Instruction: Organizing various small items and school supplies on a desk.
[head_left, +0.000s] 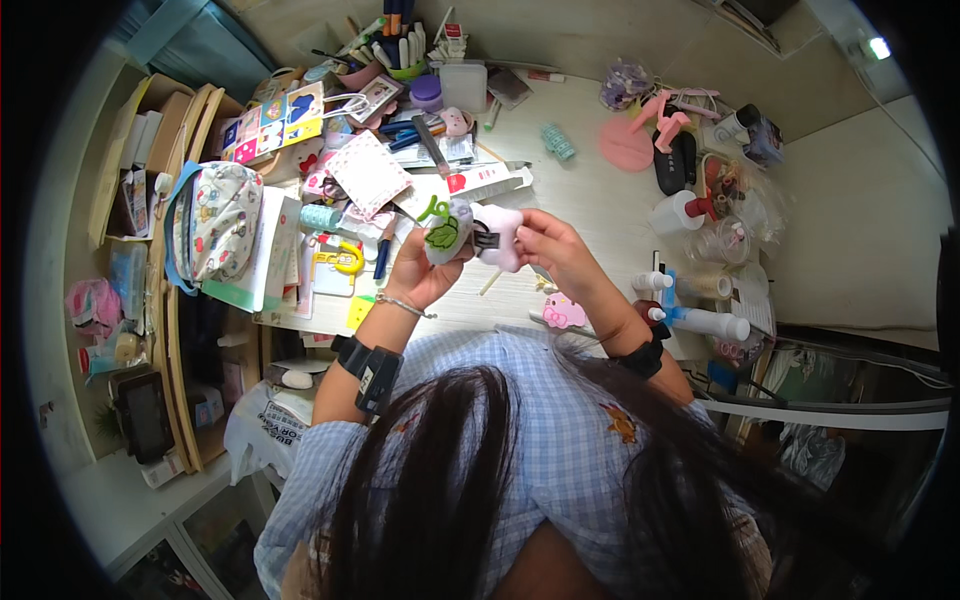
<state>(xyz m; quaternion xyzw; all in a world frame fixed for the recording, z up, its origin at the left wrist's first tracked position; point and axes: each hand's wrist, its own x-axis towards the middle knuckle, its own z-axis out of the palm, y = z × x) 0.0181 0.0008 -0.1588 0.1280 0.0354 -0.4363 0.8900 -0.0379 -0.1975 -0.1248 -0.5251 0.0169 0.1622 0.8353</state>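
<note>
My left hand (426, 276) holds a pale grey plush piece (459, 217) that carries a green leaf (442, 233) and a curly green stem. With fingers and thumb, my right hand (556, 244) grips the edge of a pale pink plush piece (508, 231). A black strap or clip (487, 240) lies between the two plush pieces; whether it joins them is hard to tell. Both pieces are held above the white desk (577, 217), close to my chest. On the desk near my right forearm lies a pink cat-face item (562, 310).
Left of my hands are piled papers, pens and a yellow-handled item (349, 259), beside a patterned pouch (227, 221). Pen cups (360, 75) stand at the back. On the right are a pink phone stand (664, 124), a black case (670, 169) and several bottles (712, 322).
</note>
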